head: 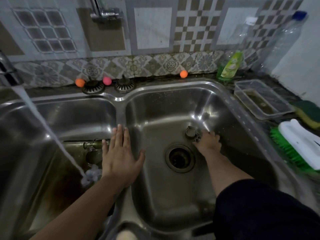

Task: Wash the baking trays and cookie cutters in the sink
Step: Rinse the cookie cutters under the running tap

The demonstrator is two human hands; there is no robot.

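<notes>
A double steel sink fills the view. In the right basin (pixel 173 196) my right hand (pixel 208 143) rests low beside the drain (pixel 180 158), fingers closed around small metal cookie cutters (pixel 192 133). My left hand (pixel 119 155) hovers flat with fingers spread over the divider between the basins, holding nothing. The left basin (pixel 72 115) holds a dark baking tray (pixel 57 179) under water, with water from the tap streaming (pixel 52 135) onto it.
On the right counter lie a white and green scrub brush (pixel 297 146), a yellow-green sponge (pixel 308 113), a clear plastic container (pixel 259 99) and a green dish soap bottle (pixel 228 66). Two sink strainers (pixel 93 86) and small coloured balls (pixel 183 74) sit on the back ledge.
</notes>
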